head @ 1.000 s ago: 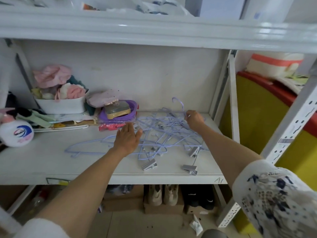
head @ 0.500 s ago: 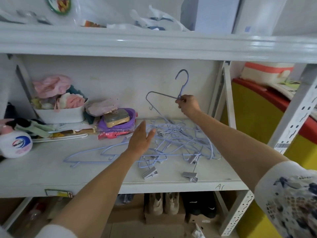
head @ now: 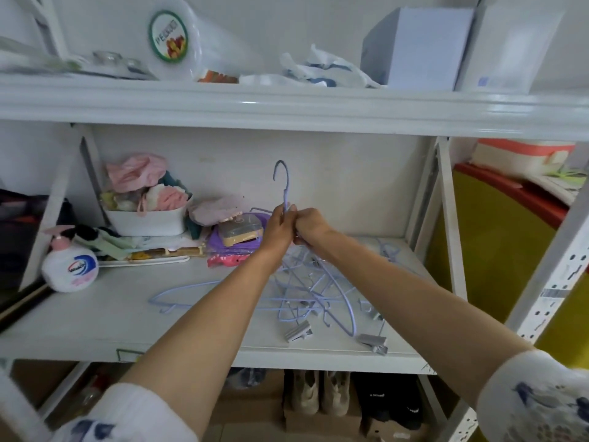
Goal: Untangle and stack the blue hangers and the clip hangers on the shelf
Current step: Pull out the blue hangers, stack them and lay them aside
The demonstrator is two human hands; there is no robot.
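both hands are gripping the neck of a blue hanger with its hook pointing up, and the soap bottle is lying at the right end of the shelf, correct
Not quite. The head view shows the soap bottle at the left end of the shelf, not the right. The rest holds: left hand and right hand grip the blue hanger, hook up.

A single head-worn wide-angle camera looks forward and slightly down, close to a white metal shelf [head: 95, 323], facing its back wall. The frame spans the upper shelf board down to the floor-level space below. Edges bend and blur, perhaps from lens distortion.
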